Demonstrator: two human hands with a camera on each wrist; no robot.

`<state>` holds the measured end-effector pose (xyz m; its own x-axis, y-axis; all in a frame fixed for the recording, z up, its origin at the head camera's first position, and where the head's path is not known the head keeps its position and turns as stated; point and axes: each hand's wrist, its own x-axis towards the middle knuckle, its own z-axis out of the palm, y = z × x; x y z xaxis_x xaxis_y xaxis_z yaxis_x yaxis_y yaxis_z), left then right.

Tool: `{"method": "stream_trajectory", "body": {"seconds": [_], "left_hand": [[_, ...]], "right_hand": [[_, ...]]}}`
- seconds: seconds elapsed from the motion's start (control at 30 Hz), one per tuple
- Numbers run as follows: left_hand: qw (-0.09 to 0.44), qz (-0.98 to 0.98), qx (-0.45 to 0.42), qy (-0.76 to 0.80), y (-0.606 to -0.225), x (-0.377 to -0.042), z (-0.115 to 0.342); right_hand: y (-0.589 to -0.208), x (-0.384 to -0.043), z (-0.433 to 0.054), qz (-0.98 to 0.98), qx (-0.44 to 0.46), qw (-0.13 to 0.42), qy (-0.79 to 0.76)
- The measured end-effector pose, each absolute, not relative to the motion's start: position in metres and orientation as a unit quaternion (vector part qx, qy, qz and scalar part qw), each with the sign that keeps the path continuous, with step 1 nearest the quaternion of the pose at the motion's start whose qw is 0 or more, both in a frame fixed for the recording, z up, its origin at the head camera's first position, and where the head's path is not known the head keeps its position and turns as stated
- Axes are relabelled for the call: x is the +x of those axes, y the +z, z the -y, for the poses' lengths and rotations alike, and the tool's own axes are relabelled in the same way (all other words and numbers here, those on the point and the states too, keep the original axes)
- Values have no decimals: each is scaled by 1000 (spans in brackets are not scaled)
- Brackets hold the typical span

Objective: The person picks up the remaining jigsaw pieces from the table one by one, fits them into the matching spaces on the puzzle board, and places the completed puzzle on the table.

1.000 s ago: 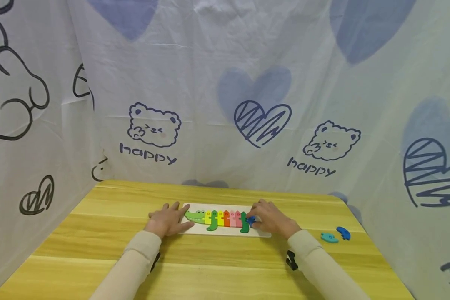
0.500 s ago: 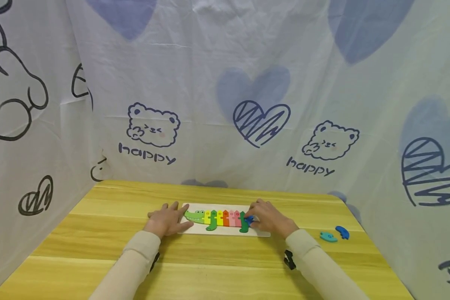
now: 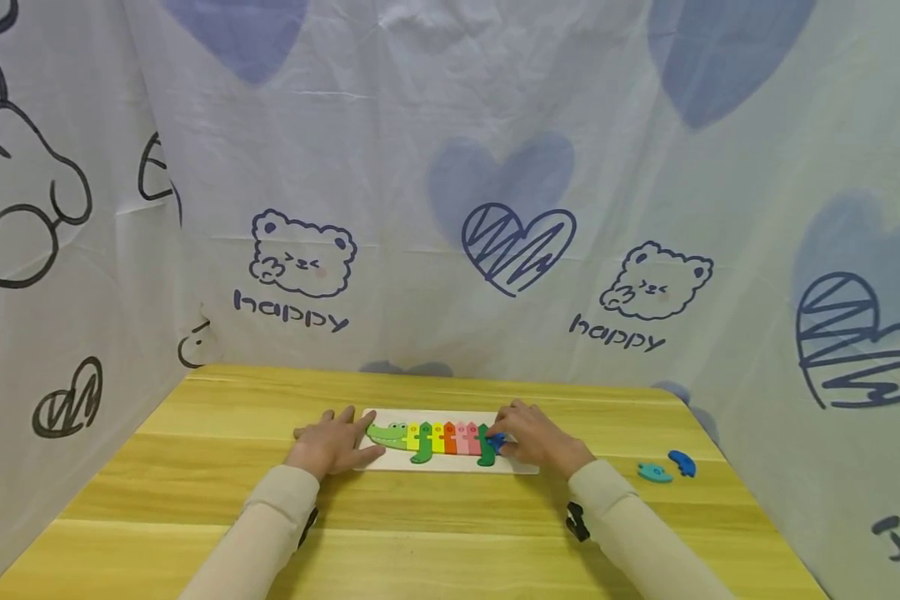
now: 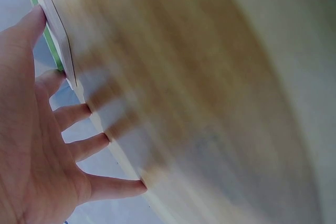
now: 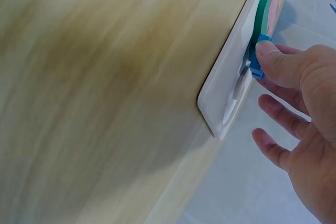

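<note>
A white puzzle board (image 3: 450,467) lies on the table, bearing a crocodile of coloured pieces: a light green head (image 3: 387,436), then yellow, green, orange, pink and dark green pieces. My right hand (image 3: 536,435) pinches a blue puzzle piece (image 5: 256,59) between thumb and index finger. That piece sits against the dark green leg piece (image 5: 261,17) at the board's right part, and in the right wrist view it stands proud of the board. With fingers spread, my left hand (image 3: 330,443) touches the board's left end. In the left wrist view its thumb (image 4: 34,22) rests on the board's edge.
To the right on the wooden table (image 3: 450,533) lie a teal puzzle piece (image 3: 654,472) and a dark blue curved piece (image 3: 682,463). A white cloth (image 3: 412,333) with printed hearts and bears hangs behind the table and along its sides.
The right hand has shifted very slightly left with the blue puzzle piece, close to the dark green leg. My left hand keeps its place on the board. The head view has drifted a little.
</note>
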<state>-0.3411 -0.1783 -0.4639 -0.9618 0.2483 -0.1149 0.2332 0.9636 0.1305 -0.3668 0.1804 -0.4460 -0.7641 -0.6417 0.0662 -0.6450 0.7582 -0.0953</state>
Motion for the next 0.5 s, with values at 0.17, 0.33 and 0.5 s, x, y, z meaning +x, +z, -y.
{"method": "stream_trajectory", "body": {"seconds": [0.17, 0.33, 0.5], "left_hand": [[63, -989, 122, 57, -465, -341, 178], [67, -989, 121, 56, -465, -342, 179], [68, -989, 120, 56, -467, -344, 179]], "right_hand": [[-447, -367, -179, 936, 348, 14, 58], [-447, -368, -176, 936, 346, 8, 63], [-448, -369, -175, 938, 343, 8, 59]]}}
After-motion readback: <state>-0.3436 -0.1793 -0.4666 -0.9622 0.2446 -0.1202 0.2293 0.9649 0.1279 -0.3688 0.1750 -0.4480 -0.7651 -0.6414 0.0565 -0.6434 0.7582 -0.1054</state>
